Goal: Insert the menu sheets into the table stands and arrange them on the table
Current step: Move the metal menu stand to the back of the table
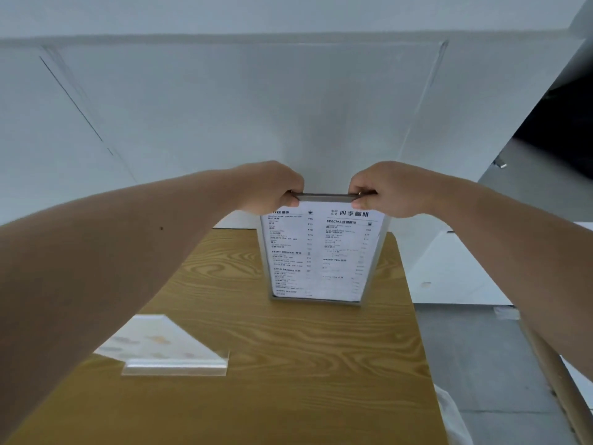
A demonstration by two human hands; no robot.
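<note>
A clear acrylic table stand (369, 277) stands upright near the far edge of the wooden table (288, 364), with a white printed menu sheet (317, 255) inside it. My left hand (272, 187) grips the stand's top left corner and my right hand (382, 189) grips its top right corner. A second clear stand (175, 366) lies at the near left of the table, partly hidden by my left forearm, with a pale sheet (154, 342) showing faint orange marks in it.
A white wall (256, 107) rises just behind the table's far edge. Grey floor (481, 364) lies to the right of the table, and a light wooden rail (552, 374) crosses there under my right forearm. A dark opening (564, 123) is at the far right.
</note>
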